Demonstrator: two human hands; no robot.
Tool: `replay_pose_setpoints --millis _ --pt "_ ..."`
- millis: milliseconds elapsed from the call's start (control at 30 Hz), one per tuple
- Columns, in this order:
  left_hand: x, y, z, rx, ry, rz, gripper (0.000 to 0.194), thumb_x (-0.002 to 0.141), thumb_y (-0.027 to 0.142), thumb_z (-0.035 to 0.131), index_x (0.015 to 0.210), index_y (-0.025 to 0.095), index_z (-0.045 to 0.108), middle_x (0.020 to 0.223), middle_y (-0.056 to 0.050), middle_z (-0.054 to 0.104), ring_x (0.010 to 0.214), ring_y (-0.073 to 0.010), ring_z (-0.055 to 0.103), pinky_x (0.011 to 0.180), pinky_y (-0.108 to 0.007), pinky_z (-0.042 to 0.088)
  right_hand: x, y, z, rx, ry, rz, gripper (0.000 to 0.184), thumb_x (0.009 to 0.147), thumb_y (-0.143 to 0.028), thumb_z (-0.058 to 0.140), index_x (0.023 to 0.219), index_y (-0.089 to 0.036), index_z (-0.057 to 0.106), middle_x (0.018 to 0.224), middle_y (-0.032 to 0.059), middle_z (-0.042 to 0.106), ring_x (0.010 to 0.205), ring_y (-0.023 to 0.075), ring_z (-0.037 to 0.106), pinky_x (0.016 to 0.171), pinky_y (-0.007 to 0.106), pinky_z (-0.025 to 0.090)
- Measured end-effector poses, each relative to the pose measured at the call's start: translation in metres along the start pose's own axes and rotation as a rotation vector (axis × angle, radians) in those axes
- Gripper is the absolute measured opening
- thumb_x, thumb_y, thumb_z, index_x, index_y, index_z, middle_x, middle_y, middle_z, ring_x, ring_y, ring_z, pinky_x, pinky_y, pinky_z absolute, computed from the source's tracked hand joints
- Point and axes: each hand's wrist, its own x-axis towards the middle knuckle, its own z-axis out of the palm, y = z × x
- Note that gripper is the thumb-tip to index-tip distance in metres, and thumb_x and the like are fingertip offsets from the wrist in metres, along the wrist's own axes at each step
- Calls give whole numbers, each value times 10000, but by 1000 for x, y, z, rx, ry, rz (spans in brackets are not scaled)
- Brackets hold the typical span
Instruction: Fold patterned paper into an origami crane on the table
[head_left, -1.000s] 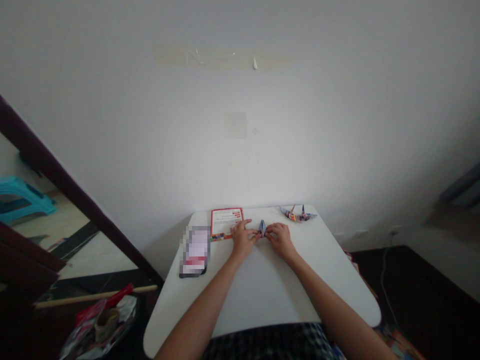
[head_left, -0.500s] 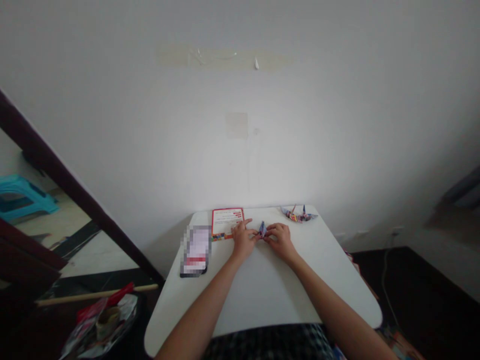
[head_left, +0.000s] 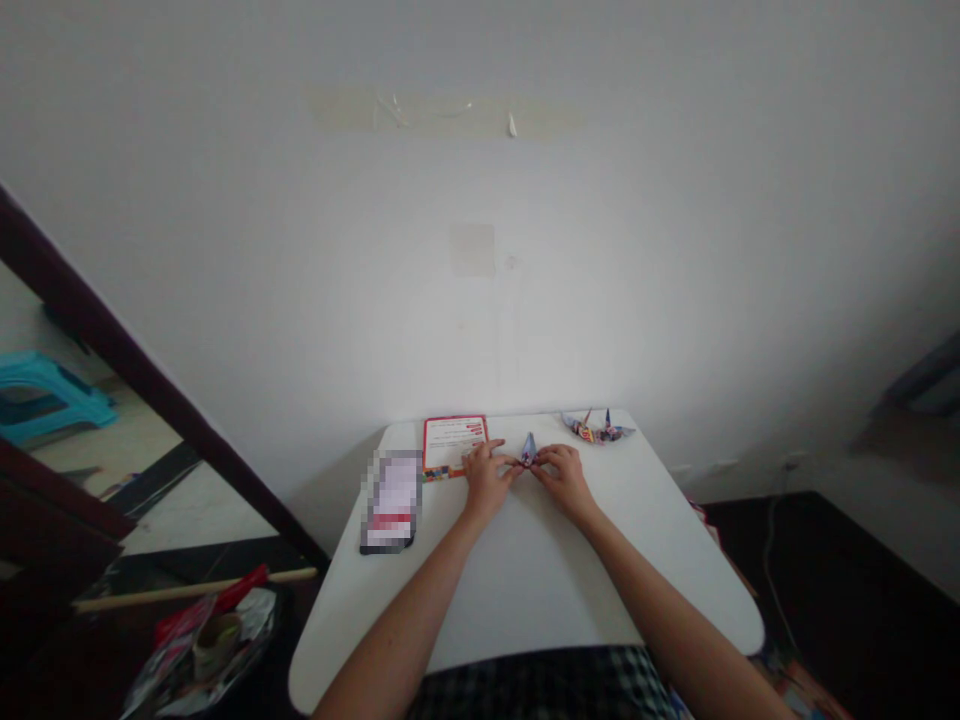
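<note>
A small piece of folded printed paper [head_left: 529, 450], bluish-purple with a pointed top, is held between my two hands just above the white table. My left hand [head_left: 487, 477] pinches its left lower side with thumb and finger, the other fingers spread over the edge of a red-bordered card [head_left: 452, 440]. From the right, my right hand [head_left: 564, 475] grips the lower right side with closed fingertips. Small details of the folds are hidden by the fingers. Two folded paper cranes [head_left: 598, 430] in printed paper rest at the table's back right.
A phone [head_left: 394, 500], blurred out, lies at the left of the white table [head_left: 540, 590]. The wall [head_left: 675, 250] stands right behind the table. Down on the left are a filled trash bin [head_left: 217, 650], a wooden stick [head_left: 289, 576] and a mirror showing a blue stool [head_left: 56, 395].
The folded paper has tipped and shifted slightly right, its point now standing higher and looking wider. Both hands have stayed nearly in place.
</note>
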Motion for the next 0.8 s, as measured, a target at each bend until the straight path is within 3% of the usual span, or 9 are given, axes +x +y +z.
replay_pose_setpoints --millis 200,500,800 --pt "0 -5 3 -3 34 36 44 777 266 736 801 278 772 1286 -41 603 1226 -277 480 1078 -535 312 0 -7 -5 26 2 -1 149 824 -382 672 851 -245 724 1000 50 696 1023 233 574 950 394 375" --pt "1 -6 1 -26 44 56 45 780 246 730 792 262 770 1283 -44 607 1209 -265 496 1043 -501 362 1 1 -4 18 4 51 234 875 -356 591 1041 -254 722 1053 72 691 1059 247 555 960 395 388" --pt "-1 -3 1 -4 24 34 56 777 272 733 806 286 779 1306 -41 595 1245 -288 471 1084 -542 312 1 0 -3 32 -4 29 175 849 -361 630 933 -255 739 1048 62 697 1059 245 569 961 398 392"
